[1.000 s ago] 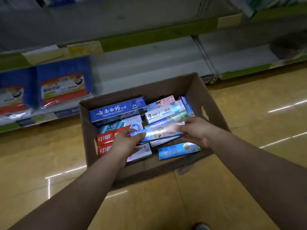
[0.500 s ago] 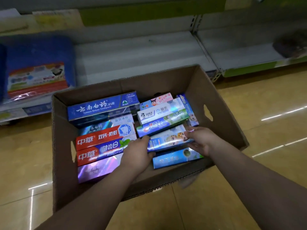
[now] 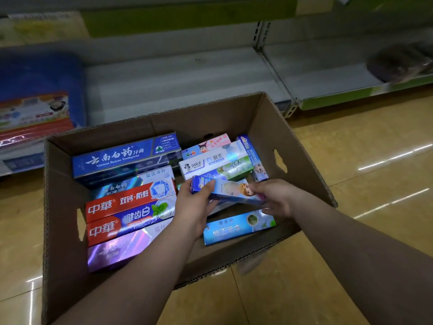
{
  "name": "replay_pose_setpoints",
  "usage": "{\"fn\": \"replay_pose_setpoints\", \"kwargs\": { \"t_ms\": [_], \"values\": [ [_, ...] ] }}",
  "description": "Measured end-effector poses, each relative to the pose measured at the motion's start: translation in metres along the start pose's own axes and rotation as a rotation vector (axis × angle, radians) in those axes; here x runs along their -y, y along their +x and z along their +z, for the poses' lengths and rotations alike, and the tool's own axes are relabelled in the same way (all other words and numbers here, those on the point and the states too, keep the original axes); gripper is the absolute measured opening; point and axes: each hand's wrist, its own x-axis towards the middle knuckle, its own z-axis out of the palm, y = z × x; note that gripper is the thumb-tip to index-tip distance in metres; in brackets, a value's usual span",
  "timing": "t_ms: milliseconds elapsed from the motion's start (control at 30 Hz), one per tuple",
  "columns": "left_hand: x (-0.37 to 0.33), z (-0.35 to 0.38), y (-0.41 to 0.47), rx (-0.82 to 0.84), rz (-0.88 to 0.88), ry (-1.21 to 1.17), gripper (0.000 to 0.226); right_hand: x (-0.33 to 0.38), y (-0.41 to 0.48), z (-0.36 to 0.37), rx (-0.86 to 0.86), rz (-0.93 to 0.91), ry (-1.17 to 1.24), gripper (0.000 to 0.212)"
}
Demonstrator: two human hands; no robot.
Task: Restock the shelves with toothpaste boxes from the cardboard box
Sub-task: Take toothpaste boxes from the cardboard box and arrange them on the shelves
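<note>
My left hand [image 3: 194, 207] and right hand [image 3: 276, 198] each grip one end of the cartoon toothpaste box [image 3: 234, 191], held low inside the cardboard box [image 3: 304, 146]. I should lift it level, clear the far wall, and carry it to the shelf [image 3: 187, 76] beyond my hands.

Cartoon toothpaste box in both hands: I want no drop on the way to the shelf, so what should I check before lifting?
1. Left hand grips the cartoon toothpaste box at its left end: ok.
2. Right hand holds its right end: ok.
3. It is free of the other toothpaste boxes beneath: cannot tell.
4. Bare space on the white shelf behind the cardboard box: ok.
5. Held level: not ok, right end sits lower.
</note>
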Motion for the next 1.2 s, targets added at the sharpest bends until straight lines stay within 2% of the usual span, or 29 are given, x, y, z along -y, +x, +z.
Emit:
{"fn": "replay_pose_setpoints", "kwargs": {
  "t_ms": [133, 200, 300, 400, 467, 567, 700, 767, 867, 1033, 1200],
  "values": [
    [0.003, -0.005, 0.004, -0.046, -0.028, -0.019, 0.028, 0.015, 0.025, -0.008, -0.233, -0.129, -0.211, 0.039],
    [0.002, -0.009, 0.005, -0.071, -0.017, -0.04, 0.03, 0.024, 0.035, -0.008, -0.337, -0.196, -0.421, 0.039],
    [-0.006, -0.011, 0.005, -0.063, -0.004, -0.077, 0.024, 0.031, 0.05, -0.003, -0.329, -0.241, -0.73, 0.037],
    [-0.01, -0.013, 0.008, -0.052, 0.03, -0.089, 0.026, 0.035, 0.061, 0.006, -0.267, -0.243, -0.963, 0.033],
    [-0.011, -0.013, 0.012, -0.034, 0.061, -0.091, 0.023, 0.038, 0.066, 0.012, -0.286, -0.275, -1.095, 0.035],
    [-0.005, -0.016, 0.018, -0.028, 0.07, -0.086, 0.025, 0.039, 0.071, 0.013, -0.309, -0.282, -1.143, 0.037],
    [-0.007, -0.018, 0.019, -0.04, 0.061, -0.094, 0.022, 0.026, 0.086, 0.013, -0.219, -0.231, -1.201, 0.039],
    [-0.008, -0.019, 0.02, -0.064, 0.056, -0.117, 0.03, 0.023, 0.088, 0.015, -0.218, -0.209, -1.224, 0.039],
    [-0.007, -0.023, 0.02, -0.078, 0.044, -0.108, 0.059, 0.023, 0.089, 0.015, -0.262, -0.229, -1.256, 0.039],
    [-0.013, -0.031, 0.02, -0.084, 0.058, -0.065, 0.055, 0.036, 0.078, 0.011, -0.252, -0.243, -1.262, 0.04],
    [-0.013, -0.03, 0.022, -0.088, 0.048, -0.104, 0.069, 0.069, 0.043, -0.002, -0.246, -0.263, -1.389, 0.039]
  ]
}}
